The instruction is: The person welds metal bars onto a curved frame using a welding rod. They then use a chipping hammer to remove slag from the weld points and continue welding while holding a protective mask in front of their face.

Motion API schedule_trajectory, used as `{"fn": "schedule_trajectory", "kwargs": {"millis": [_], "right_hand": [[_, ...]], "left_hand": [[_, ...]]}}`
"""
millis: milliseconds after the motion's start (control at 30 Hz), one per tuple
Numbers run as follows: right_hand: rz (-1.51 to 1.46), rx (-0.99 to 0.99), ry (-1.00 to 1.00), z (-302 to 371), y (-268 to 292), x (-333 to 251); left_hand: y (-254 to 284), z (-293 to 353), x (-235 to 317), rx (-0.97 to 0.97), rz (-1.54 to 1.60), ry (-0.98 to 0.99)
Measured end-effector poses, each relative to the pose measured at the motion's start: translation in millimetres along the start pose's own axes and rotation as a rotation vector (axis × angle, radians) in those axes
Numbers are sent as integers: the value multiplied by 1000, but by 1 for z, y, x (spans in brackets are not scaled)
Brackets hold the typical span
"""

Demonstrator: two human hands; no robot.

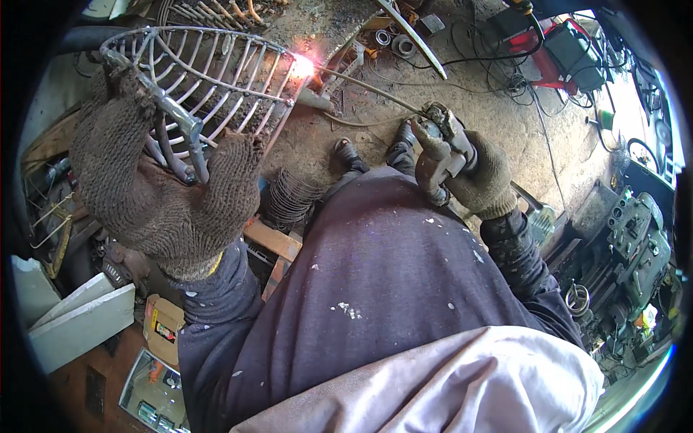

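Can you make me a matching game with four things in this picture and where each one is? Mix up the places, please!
Things:
1. Curved grey metal-bar frame
2. Thin straight metal rod
3. Coiled dark metal wire
4. Flat white boards

Places:
A. Between the brown knit-gloved left hand and the dark purple-grey garment
B. Lower left of the picture
C. Reaching from the brown knit-gloved right hand to the pinkish-white glow
D. Held in the left hand

Pairs: 1-D, 2-C, 3-A, 4-B

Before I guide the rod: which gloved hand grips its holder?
The right hand: it grips the holder whose thin rod points to the bright glow; the left hand holds the barred metal frame.
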State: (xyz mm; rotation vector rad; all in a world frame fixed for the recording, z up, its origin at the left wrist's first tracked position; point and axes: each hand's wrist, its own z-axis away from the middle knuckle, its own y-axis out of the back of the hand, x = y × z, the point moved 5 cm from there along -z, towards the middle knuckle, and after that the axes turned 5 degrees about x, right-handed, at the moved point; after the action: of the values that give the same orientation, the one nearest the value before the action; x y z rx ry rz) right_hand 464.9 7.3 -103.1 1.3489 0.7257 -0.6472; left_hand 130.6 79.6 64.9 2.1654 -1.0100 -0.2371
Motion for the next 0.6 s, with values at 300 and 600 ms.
{"fn": "schedule_trajectory", "kwargs": {"millis": [300, 600], "right_hand": [[16, -18, 270, 0, -3, -10], [-360, 164, -200, 12, 0, 12]], "left_hand": [[0, -2, 3, 50, 24, 10], [2, 3, -1, 81, 30, 17]]}}
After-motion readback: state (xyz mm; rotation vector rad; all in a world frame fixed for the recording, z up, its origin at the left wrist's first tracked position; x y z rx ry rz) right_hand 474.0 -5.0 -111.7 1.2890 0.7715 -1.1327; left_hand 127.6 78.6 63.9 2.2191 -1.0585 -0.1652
